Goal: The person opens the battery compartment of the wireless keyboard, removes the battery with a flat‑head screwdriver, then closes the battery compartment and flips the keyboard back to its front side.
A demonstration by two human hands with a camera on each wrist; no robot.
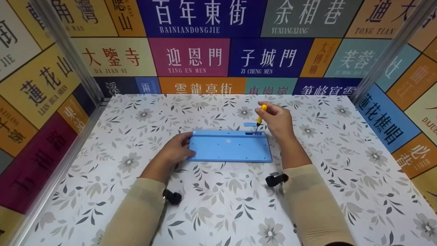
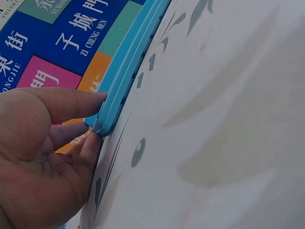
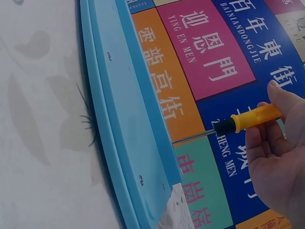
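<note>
A light-blue keyboard [image 1: 228, 148] lies underside up on the table, small screw holes dotted over its back. Along its far raised strip, an uncovered battery compartment [image 1: 251, 133] shows dark near the right end. My right hand [image 1: 278, 121] pinches a screwdriver [image 1: 261, 116] with a yellow and black handle, its metal shaft pointing down into that compartment. The shaft's tip is hidden in the head view. At the left end, my left hand [image 1: 174, 148] holds the keyboard's edge, with the thumb [image 2: 78, 102] against its side. Just behind the compartment lies a small blue battery cover [image 1: 250, 124].
A white tablecloth [image 1: 218, 205] with grey leaves and flowers covers the table. Colourful panels with Chinese lettering [image 1: 191, 56] stand at the back and both sides, joined by metal corner posts [image 1: 68, 48]. Small black devices [image 1: 173, 197] are worn at both wrists.
</note>
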